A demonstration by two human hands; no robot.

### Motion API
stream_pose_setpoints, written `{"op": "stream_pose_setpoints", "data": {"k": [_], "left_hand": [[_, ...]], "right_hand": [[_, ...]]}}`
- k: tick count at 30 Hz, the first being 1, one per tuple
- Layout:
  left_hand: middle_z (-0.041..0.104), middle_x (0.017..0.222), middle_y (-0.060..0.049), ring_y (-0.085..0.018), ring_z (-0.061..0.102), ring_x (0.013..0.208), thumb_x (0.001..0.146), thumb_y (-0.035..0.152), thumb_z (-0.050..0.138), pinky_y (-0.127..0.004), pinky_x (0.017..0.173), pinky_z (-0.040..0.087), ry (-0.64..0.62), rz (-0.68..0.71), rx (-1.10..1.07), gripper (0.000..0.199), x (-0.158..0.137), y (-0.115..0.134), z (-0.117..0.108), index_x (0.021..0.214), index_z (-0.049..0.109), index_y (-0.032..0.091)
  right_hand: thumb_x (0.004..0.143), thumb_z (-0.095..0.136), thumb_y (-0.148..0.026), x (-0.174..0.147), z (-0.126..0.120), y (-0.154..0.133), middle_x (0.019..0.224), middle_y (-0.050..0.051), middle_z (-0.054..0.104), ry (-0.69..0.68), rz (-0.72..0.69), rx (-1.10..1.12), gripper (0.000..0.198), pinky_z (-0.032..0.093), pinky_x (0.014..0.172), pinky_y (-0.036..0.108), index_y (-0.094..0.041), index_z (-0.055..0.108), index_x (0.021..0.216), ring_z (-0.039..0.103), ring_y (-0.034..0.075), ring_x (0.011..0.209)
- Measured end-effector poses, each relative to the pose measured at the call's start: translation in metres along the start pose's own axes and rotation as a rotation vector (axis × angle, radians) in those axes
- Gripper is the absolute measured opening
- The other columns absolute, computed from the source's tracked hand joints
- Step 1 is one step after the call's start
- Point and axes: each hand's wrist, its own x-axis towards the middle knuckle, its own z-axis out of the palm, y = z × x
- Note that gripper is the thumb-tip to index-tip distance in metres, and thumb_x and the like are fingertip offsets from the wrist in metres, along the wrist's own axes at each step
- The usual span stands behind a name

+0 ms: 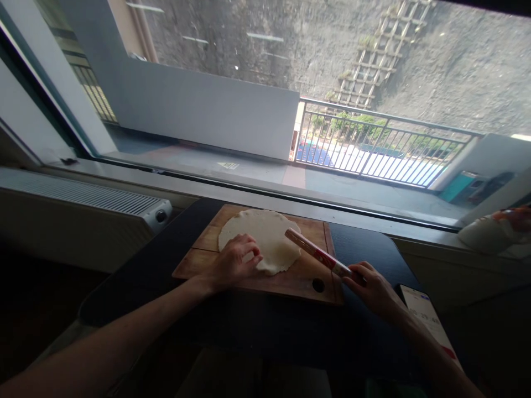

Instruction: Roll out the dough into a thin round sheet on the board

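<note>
A flat, rolled-out sheet of pale dough [269, 235] with uneven edges lies on a wooden cutting board [282, 284]. My left hand [238, 257] rests over the near left part of the dough, fingers loosely curved, with a gap between thumb and forefinger. Nothing shows held in it. In my right hand [369, 284] is one end of a slim wooden rolling pin [317, 254] with a red label. Its far end points up and left over the dough's right edge, though I cannot tell whether it touches.
The board sits on a dark table [360, 243] against a window sill. A phone [427, 318] with a lit screen lies by my right forearm. To the left is a white radiator [103, 202]. A whitish object [489, 232] stands on the sill at right.
</note>
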Motion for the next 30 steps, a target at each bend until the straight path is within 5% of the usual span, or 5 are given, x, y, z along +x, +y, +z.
{"op": "stream_pose_setpoints", "data": {"k": [5, 11, 19, 30], "left_hand": [[0.057, 0.096, -0.002, -0.016, 0.051, 0.094, 0.083, 0.028, 0.051, -0.030, 0.089, 0.035, -0.203, 0.150, 0.087, 0.016, -0.007, 0.003, -0.019, 0.090, 0.064, 0.024], [0.057, 0.099, -0.004, -0.018, 0.054, 0.094, 0.072, 0.015, 0.056, -0.032, 0.086, 0.036, -0.398, 0.157, 0.321, 0.021, 0.005, 0.020, -0.027, 0.090, 0.061, 0.022], [0.059, 0.087, -0.006, -0.019, 0.053, 0.084, 0.077, 0.016, 0.050, -0.034, 0.079, 0.035, -0.203, 0.085, 0.444, 0.008, 0.012, 0.024, -0.003, 0.085, 0.053, 0.017], [0.060, 0.085, -0.008, -0.023, 0.053, 0.079, 0.078, 0.010, 0.046, -0.041, 0.079, 0.034, -0.150, 0.187, 0.630, 0.016, 0.009, 0.030, -0.011, 0.091, 0.053, 0.016]], "right_hand": [[0.083, 0.046, -0.053, -0.006, -0.001, 0.006, 0.089, 0.002, 0.054, -0.021, 0.000, 0.024, 0.037, 0.043, 0.058, 0.026, -0.023, 0.060, 0.099, 0.053, 0.013, 0.067], [0.083, 0.047, -0.053, -0.010, 0.001, 0.005, 0.092, 0.003, 0.053, -0.048, -0.012, 0.046, 0.036, 0.044, 0.060, 0.027, -0.023, 0.059, 0.100, 0.053, 0.014, 0.070], [0.083, 0.047, -0.052, -0.014, 0.002, 0.005, 0.089, 0.002, 0.053, -0.015, -0.014, 0.044, 0.035, 0.043, 0.061, 0.027, -0.024, 0.059, 0.099, 0.052, 0.013, 0.068], [0.084, 0.045, -0.053, -0.016, -0.001, -0.001, 0.090, 0.002, 0.052, -0.035, 0.010, 0.082, 0.036, 0.044, 0.060, 0.027, -0.023, 0.059, 0.100, 0.052, 0.014, 0.070]]}}
